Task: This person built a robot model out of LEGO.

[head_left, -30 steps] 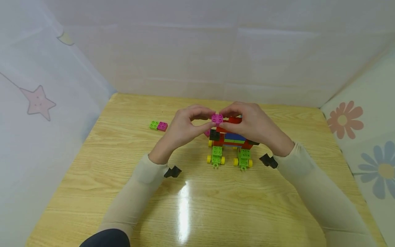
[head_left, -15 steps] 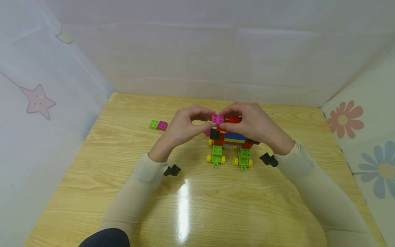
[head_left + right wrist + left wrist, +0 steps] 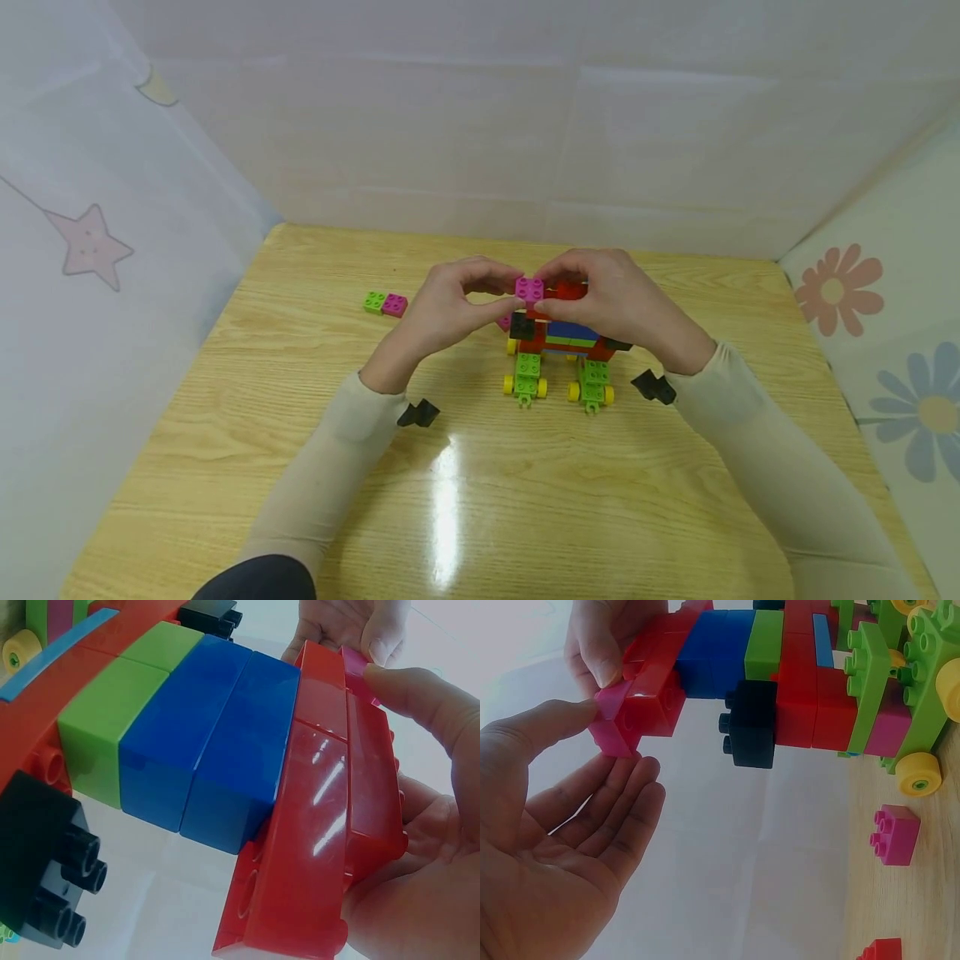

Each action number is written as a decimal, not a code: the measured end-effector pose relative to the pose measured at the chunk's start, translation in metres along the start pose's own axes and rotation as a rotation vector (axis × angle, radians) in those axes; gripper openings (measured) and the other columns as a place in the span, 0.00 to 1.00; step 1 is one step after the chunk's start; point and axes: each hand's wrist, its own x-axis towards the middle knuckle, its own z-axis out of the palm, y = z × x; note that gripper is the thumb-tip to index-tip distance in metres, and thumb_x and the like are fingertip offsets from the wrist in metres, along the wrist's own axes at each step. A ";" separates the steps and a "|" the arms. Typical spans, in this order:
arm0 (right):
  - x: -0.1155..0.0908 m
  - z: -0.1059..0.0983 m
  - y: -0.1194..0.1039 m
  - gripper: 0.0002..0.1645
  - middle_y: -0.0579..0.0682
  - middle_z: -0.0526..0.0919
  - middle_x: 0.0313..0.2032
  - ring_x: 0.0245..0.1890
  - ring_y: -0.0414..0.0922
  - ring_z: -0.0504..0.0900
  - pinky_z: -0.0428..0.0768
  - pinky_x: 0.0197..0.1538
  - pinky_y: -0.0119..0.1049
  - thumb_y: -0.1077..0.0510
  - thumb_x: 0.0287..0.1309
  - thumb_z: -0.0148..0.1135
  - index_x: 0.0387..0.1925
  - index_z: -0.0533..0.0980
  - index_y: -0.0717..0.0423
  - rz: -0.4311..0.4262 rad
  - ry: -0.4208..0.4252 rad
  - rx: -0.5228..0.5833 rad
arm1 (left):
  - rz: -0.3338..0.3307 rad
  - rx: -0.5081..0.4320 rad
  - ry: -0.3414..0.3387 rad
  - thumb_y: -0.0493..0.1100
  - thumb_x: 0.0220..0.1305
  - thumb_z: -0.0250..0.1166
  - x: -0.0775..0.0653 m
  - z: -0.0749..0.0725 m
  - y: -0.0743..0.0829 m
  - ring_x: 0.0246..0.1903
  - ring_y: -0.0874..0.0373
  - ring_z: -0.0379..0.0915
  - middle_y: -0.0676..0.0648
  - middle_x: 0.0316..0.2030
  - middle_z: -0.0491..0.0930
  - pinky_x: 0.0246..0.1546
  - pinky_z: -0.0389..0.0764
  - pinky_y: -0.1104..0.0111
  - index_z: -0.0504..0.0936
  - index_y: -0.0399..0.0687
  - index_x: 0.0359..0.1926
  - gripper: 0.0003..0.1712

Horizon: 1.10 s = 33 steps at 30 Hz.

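A pink brick (image 3: 529, 289) sits on the top end of a stacked brick model with red (image 3: 656, 697), blue (image 3: 712, 656) and light green layers. My left hand (image 3: 453, 308) pinches this pink brick between thumb and fingers from the left. From the right, my right hand (image 3: 611, 292) holds the same brick, its thumb on it, while its other fingers lie partly hidden behind the red bricks (image 3: 322, 825). Black bricks (image 3: 754, 724) jut out from the model's sides. Below, green wheeled bases (image 3: 528, 377) with yellow wheels stand on the table.
A green brick (image 3: 374, 302) and a pink brick (image 3: 395, 306) lie side by side left of the hands. Close to the model lies a loose pink brick (image 3: 896, 835); a red brick (image 3: 885, 950) shows at the frame's edge. Cloth hangs around the wooden table (image 3: 480, 500).
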 end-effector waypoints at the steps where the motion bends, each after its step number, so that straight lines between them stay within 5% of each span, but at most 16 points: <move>1: 0.000 0.000 0.000 0.22 0.48 0.92 0.58 0.57 0.50 0.89 0.87 0.64 0.57 0.45 0.72 0.77 0.62 0.87 0.46 -0.002 0.001 0.000 | 0.001 -0.001 0.001 0.50 0.74 0.78 0.000 0.000 0.000 0.57 0.57 0.88 0.54 0.57 0.90 0.65 0.87 0.53 0.91 0.55 0.63 0.20; 16: -0.003 0.005 0.003 0.25 0.48 0.92 0.59 0.55 0.50 0.92 0.89 0.63 0.57 0.43 0.71 0.78 0.63 0.87 0.46 0.002 0.023 0.049 | -0.008 -0.002 -0.024 0.53 0.75 0.76 0.000 -0.006 -0.006 0.61 0.54 0.86 0.53 0.61 0.89 0.68 0.85 0.50 0.90 0.56 0.64 0.21; 19: -0.003 0.006 0.004 0.26 0.49 0.91 0.60 0.55 0.52 0.92 0.89 0.64 0.57 0.42 0.71 0.77 0.64 0.87 0.47 0.011 0.026 0.055 | -0.041 -0.012 -0.027 0.56 0.78 0.73 0.003 -0.011 -0.017 0.62 0.56 0.85 0.54 0.63 0.89 0.69 0.84 0.50 0.90 0.57 0.66 0.22; 26: -0.005 0.005 0.010 0.30 0.50 0.90 0.63 0.57 0.53 0.90 0.88 0.66 0.58 0.40 0.71 0.77 0.68 0.85 0.47 0.039 0.013 0.069 | -0.143 -0.023 -0.007 0.58 0.79 0.71 0.013 -0.016 -0.052 0.60 0.54 0.87 0.52 0.61 0.90 0.52 0.92 0.46 0.90 0.58 0.65 0.20; 33: -0.005 0.004 0.015 0.30 0.49 0.89 0.63 0.57 0.53 0.90 0.88 0.66 0.57 0.39 0.71 0.76 0.68 0.84 0.46 0.045 0.006 0.074 | -0.135 0.091 -0.074 0.52 0.79 0.72 0.029 -0.010 -0.089 0.57 0.52 0.87 0.48 0.58 0.91 0.63 0.88 0.54 0.89 0.50 0.65 0.21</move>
